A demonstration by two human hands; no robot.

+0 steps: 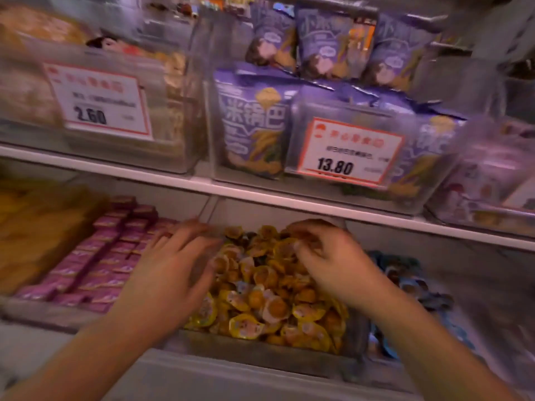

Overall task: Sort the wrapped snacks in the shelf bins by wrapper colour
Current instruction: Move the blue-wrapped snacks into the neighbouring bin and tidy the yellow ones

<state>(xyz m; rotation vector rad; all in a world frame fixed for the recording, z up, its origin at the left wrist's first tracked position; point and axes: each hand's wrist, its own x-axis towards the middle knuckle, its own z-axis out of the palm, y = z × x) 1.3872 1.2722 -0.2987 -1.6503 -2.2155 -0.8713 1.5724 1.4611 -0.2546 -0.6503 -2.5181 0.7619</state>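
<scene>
Two hands reach into a bin (260, 358) of yellow snacks (269, 287): left hand (173, 264) flat, fingers spread, right hand (333, 256) curled, its grip blurred beyond telling.

Retail snack aisle in a shop. White shelving (260, 195) carried clear plastic bins (272, 360) of wrapped sweets, stacked purple crisp bags (254, 123), and red-bordered price cards reading 2.60 (98, 102) and 13.80 (347, 151) clipped to the bin fronts.

White shelf board (289, 202) carries clear bins (208, 123); lower shelf (202, 377) carries snack bins (260, 357).
</scene>
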